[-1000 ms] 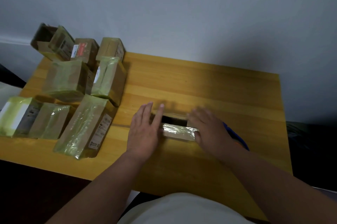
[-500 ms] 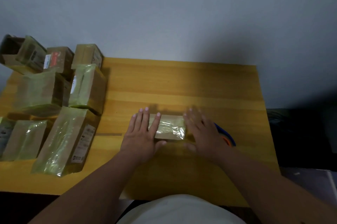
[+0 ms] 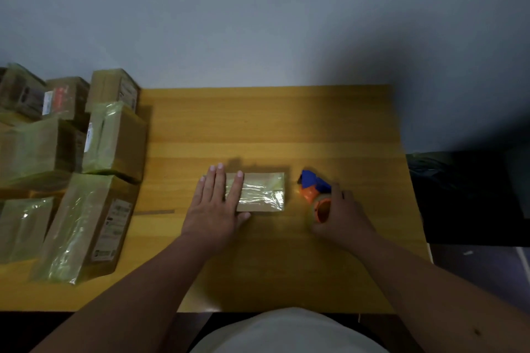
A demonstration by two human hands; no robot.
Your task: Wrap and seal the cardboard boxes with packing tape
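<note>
The left hand (image 3: 213, 206) is lying flat, fingers straight, pressing on the left end of the small cardboard box (image 3: 259, 192), which is resting near the middle of the table (image 3: 286, 128). The right hand (image 3: 342, 217) is curling around the orange-and-blue tape dispenser (image 3: 314, 190) just right of the box. Taped boxes (image 3: 86, 223) are crowding the table's left edge up to the far-left corner.
</note>
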